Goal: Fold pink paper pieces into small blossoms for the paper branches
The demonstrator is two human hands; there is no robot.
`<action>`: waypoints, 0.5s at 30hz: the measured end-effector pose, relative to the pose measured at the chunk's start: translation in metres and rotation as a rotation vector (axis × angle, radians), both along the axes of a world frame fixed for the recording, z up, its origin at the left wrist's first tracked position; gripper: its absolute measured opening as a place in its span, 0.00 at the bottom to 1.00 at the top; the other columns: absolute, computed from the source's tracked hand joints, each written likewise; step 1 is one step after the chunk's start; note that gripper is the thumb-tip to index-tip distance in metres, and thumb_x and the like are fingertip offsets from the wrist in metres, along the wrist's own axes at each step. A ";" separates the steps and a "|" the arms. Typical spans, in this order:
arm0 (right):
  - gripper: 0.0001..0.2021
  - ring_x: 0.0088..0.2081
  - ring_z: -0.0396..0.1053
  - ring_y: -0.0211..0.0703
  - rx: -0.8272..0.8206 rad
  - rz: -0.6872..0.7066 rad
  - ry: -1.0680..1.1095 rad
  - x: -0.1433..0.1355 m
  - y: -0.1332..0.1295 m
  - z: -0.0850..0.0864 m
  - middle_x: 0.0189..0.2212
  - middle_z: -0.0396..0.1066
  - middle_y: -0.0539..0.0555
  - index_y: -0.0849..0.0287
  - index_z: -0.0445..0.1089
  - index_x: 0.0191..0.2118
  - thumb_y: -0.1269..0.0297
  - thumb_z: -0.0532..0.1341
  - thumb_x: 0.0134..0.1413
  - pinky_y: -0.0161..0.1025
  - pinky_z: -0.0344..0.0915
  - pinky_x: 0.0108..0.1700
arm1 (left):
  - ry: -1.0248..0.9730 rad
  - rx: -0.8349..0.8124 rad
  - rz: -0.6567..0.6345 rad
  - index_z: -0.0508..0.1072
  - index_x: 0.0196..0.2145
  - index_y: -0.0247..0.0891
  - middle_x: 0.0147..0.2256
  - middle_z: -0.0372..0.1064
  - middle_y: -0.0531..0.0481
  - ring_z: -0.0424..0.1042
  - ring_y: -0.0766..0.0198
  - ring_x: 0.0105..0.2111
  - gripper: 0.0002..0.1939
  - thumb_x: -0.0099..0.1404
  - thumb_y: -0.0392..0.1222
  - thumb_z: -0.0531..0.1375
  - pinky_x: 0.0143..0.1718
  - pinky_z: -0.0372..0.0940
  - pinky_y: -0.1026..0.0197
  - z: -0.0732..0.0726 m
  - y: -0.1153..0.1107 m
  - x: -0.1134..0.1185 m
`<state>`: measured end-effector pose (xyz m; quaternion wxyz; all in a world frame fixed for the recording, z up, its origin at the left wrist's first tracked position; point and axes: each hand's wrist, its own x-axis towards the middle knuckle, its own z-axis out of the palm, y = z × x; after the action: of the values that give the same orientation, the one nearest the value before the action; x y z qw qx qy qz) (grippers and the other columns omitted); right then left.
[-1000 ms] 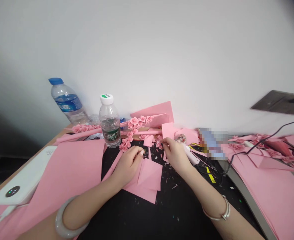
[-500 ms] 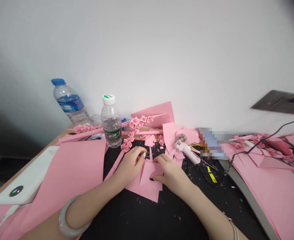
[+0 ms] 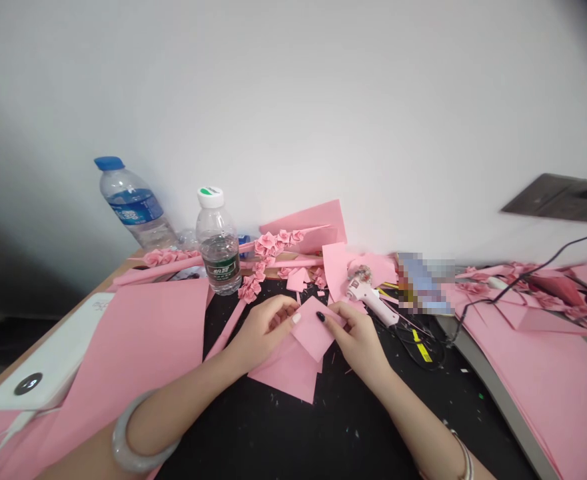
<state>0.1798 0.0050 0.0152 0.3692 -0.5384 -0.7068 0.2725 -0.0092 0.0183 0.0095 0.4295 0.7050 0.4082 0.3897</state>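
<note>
A small square of pink paper (image 3: 314,337) is held up between my two hands, turned so that one corner points toward me. My left hand (image 3: 269,327) pinches its left corner between thumb and curled fingers. On the opposite side, my right hand (image 3: 356,328) grips the right corner, its thumb lying on top of the sheet. Beneath the held square, more pink paper pieces (image 3: 288,380) lie on the black work surface (image 3: 273,433). Just beyond my hands are pink paper flowers (image 3: 251,288) on a rolled paper stem.
Two water bottles, one green-labelled (image 3: 218,247) and one blue-labelled (image 3: 136,210), stand at the back left. A white power bank (image 3: 48,353) lies on large pink sheets (image 3: 148,333). A glue gun (image 3: 373,300) with its cord rests right of my hands. More pink sheets (image 3: 533,373) lie far right.
The small pink square has been lifted off the pieces below and turned cornerwise. My right hand has moved slightly right, its thumb now on top of the paper.
</note>
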 end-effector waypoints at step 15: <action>0.12 0.26 0.72 0.41 -0.484 0.298 0.952 0.004 0.002 -0.005 0.27 0.74 0.57 0.64 0.72 0.39 0.65 0.58 0.50 0.38 0.68 0.31 | -0.631 -0.558 -0.078 0.71 0.35 0.33 0.30 0.71 0.47 0.72 0.61 0.31 0.08 0.58 0.38 0.57 0.36 0.67 0.56 -0.008 0.008 -0.006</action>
<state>0.1834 0.0070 0.0097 0.4709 -0.3197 -0.4476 0.6897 -0.0156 0.0259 0.0016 0.7223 0.4228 0.3195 0.4444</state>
